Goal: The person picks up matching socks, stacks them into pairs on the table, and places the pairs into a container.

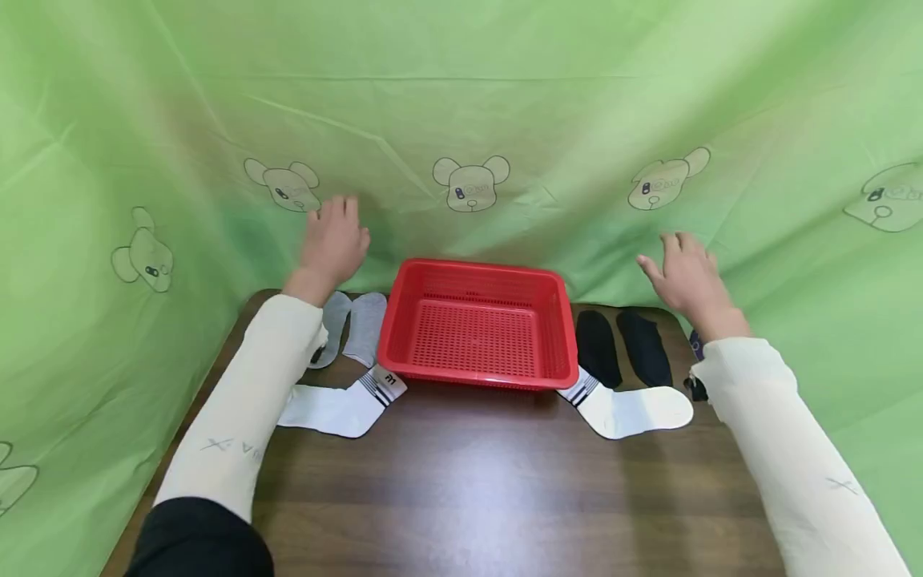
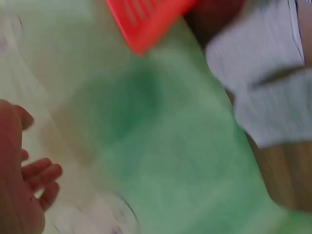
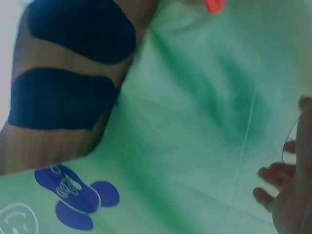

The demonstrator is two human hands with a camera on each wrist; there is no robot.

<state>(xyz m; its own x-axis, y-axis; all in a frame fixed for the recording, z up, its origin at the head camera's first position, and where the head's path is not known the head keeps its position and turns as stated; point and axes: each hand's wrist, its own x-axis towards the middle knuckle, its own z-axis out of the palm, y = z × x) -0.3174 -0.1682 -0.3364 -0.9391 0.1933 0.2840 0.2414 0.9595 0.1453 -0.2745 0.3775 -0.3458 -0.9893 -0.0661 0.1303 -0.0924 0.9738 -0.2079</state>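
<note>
My left hand [image 1: 335, 243] is raised over the table's far left side with its fingers loosely bent, holding nothing. Below it lie two grey socks, the nearer one [image 1: 366, 327] beside the basket and the other [image 1: 334, 328] partly behind my sleeve. A white striped sock [image 1: 346, 407] lies in front of them. My right hand [image 1: 690, 280] hovers above the far right corner, fingers spread and bare of any object. Beneath it are a black sock [image 1: 597, 349] and a dark navy sock [image 1: 644, 347], with another white striped sock [image 1: 634, 410] in front.
A red plastic basket [image 1: 476, 378] stands between the sock groups at the table's far edge, nothing inside it. Green cloth [image 1: 461, 104] printed with bear faces hangs behind and at both sides. The brown wooden table [image 1: 461, 481] extends toward me.
</note>
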